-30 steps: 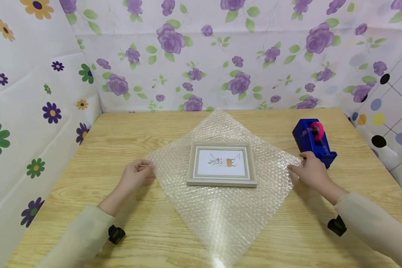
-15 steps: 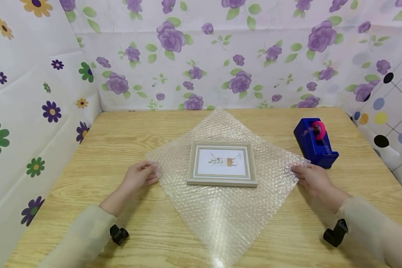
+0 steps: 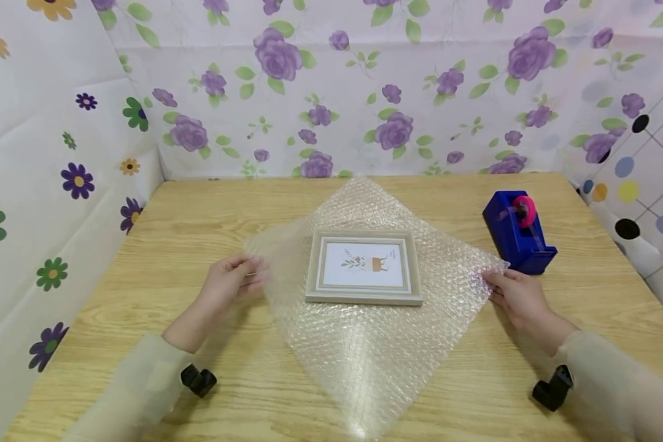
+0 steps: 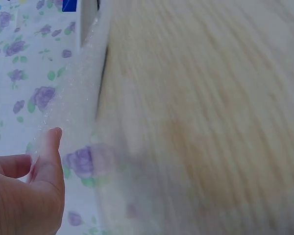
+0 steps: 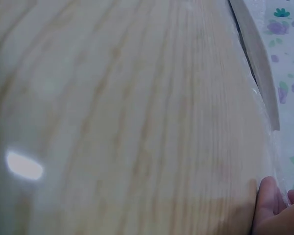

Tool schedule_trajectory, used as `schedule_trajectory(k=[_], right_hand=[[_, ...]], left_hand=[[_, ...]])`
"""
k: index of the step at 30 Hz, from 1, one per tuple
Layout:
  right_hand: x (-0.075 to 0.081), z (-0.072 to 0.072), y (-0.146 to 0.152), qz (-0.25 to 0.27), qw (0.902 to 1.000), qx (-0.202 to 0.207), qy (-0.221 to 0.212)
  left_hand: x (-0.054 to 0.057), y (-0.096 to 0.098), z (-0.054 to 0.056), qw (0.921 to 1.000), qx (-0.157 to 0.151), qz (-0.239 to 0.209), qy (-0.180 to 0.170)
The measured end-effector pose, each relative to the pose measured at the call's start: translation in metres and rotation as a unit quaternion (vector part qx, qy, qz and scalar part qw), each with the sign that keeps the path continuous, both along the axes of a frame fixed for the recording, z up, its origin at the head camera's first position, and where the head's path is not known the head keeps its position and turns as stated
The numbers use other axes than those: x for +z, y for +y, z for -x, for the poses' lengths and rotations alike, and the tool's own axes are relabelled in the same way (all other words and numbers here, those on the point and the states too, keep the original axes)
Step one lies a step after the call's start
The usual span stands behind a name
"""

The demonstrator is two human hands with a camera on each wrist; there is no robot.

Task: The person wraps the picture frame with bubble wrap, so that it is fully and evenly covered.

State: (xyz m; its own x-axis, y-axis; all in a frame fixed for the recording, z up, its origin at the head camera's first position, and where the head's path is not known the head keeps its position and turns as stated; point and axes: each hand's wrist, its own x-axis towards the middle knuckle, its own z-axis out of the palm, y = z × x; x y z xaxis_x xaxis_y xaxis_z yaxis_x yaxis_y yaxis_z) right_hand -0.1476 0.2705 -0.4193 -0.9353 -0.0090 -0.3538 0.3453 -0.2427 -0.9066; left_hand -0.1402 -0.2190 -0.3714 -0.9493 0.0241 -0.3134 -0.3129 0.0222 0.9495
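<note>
A sheet of clear bubble wrap (image 3: 359, 350) lies cornerwise on the wooden table. On its middle rests a picture frame (image 3: 316, 270), face up, with a pale border and a small plant drawing. My left hand (image 3: 226, 285) pinches the sheet's left corner, lifted a little off the table; in the left wrist view, thumb and finger (image 4: 50, 152) meet at the film. At the opposite side my right hand (image 3: 522, 298) pinches the right corner, fingertips close to the table. Its fingers (image 5: 267, 200) show low in the right wrist view.
A blue tape dispenser (image 3: 519, 239) with a pink-cored roll stands just beyond my right hand. Flowered cloth (image 3: 353, 86) covers the back wall, and patterned sheets hang on both sides. A black wrist camera (image 3: 199, 380) sits at each sleeve.
My left hand has moved slightly inward and raised the left corner of the bubble wrap. The right hand has changed its grip on the right corner. The frame stays on the sheet.
</note>
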Motion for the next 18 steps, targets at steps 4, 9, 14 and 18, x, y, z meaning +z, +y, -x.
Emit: schedule_trajectory(k=[4, 9, 14, 18], right_hand=[[-0.001, 0.0, 0.0, -0.009, 1.0, 0.0, -0.002], [-0.001, 0.0, -0.001, -0.018, 0.9998, -0.004, -0.004], [-0.001, 0.0, -0.003, -0.032, 0.9994, -0.007, 0.003], [0.0, -0.001, -0.005, -0.044, 0.9989, -0.013, 0.001]], left_hand=[[0.006, 0.007, 0.002, 0.9998, -0.008, -0.007, 0.014], [0.013, 0.017, 0.006, 0.9995, -0.018, 0.005, 0.026], [0.017, 0.029, 0.009, 0.9989, -0.02, 0.006, 0.043], [0.017, 0.04, 0.01, 0.9986, -0.011, 0.008, 0.051]])
